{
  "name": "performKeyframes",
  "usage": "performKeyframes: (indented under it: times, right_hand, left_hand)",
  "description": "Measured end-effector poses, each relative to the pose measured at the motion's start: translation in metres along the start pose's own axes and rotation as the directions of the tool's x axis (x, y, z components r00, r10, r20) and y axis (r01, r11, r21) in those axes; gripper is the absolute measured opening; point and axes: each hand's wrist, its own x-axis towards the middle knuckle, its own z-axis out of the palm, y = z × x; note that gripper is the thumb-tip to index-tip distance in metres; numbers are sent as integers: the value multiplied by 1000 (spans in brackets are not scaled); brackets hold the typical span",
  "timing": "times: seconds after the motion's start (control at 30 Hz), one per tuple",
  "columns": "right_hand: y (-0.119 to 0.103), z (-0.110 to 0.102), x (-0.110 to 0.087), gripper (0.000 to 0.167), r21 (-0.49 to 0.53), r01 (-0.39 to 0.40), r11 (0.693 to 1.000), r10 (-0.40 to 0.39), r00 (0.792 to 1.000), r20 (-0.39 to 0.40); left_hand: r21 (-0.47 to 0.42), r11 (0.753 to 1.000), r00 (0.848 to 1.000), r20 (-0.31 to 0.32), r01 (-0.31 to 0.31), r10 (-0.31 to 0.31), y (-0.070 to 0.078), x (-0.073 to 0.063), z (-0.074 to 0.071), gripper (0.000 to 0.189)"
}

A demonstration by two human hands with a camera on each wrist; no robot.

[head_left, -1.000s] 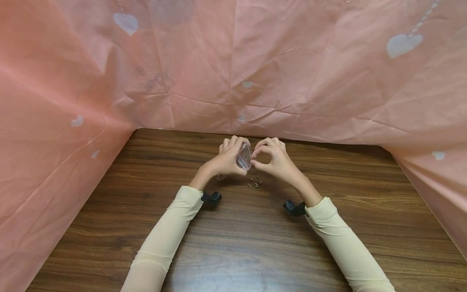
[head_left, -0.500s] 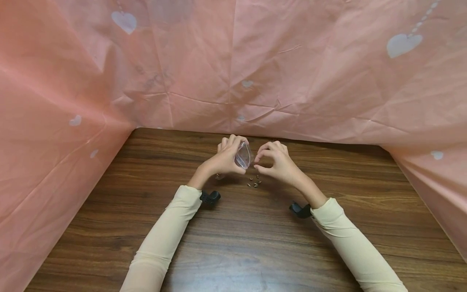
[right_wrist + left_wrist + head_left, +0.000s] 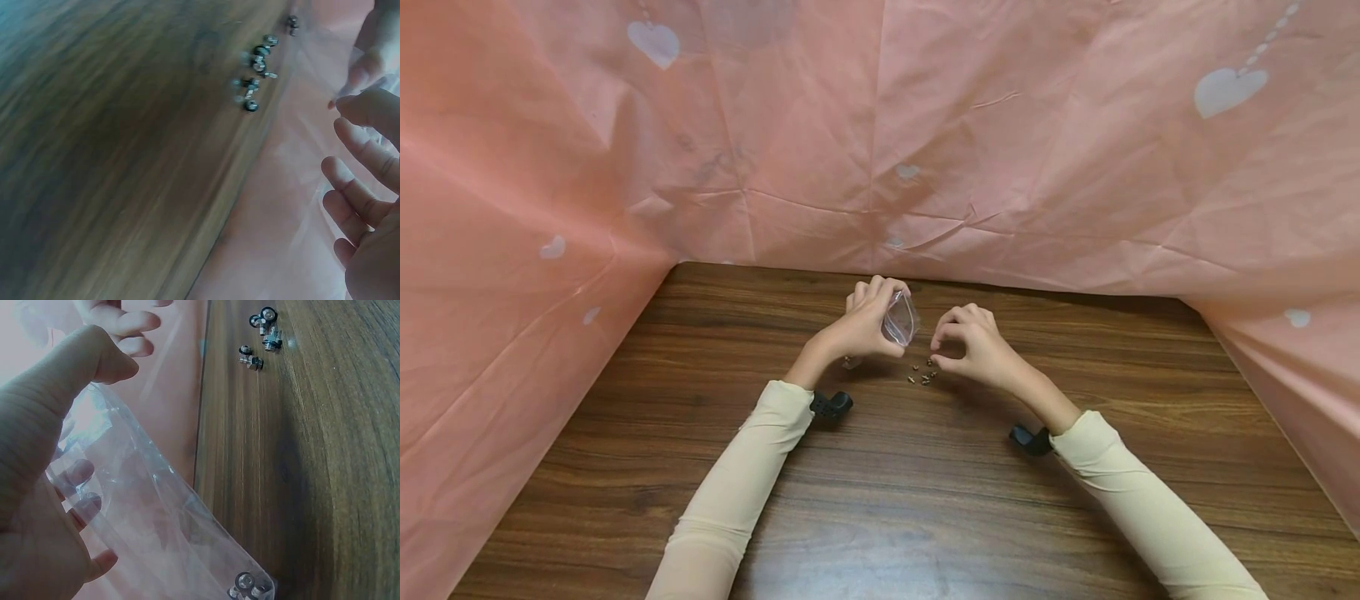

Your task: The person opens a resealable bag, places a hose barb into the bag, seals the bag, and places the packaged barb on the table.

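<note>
Head view: a clear bag (image 3: pixel 902 320) is held up over the far middle of the brown wooden tabletop (image 3: pixel 887 500) by the left hand (image 3: pixel 861 327). The bag is gripped with the left thumb on the near side and the fingers bent around the far side. Its mouth is spread wide and turned to the right. From the left wrist, a few shiny bits (image 3: pixel 245 582) can be seen down in a corner of the bag, through the thin plastic. Some loose metal pieces (image 3: pixel 924 377) are scattered on the tabletop, a little nearer than the bag's mouth and to its right. They look like tiny screws with dark rings. The right hand (image 3: pixel 976 346) is held just to the right of the bag, apart from it, and close to the metal pieces. Its fingers are softly bent, and a small gap is left between the tips of the thumb and first finger. It cannot be told if the closest piece is touched. Pale yellow sleeves (image 3: pixel 722 483) are worn on both arms, and a black band (image 3: pixel 832 407) is worn at each wrist. A pink cloth (image 3: pixel 1037 167) with white hearts (image 3: pixel 653 43) is hung along the far, left and right sides.
</note>
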Motion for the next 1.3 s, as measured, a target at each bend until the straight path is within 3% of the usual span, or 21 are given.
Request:
performKeyframes:
  times: [0.63,1.3]
  right_hand:
    - [5,8,-8,12,-64,-26,998,37,984,173]
    - [8,8,-8,8,-99,-10,995,36,966,256]
  left_hand:
    - [0,1000,1000,5,11,-11,0,-1,-1,87]
    - [-2,1000,1000,4,2,-2,0,5,2,86]
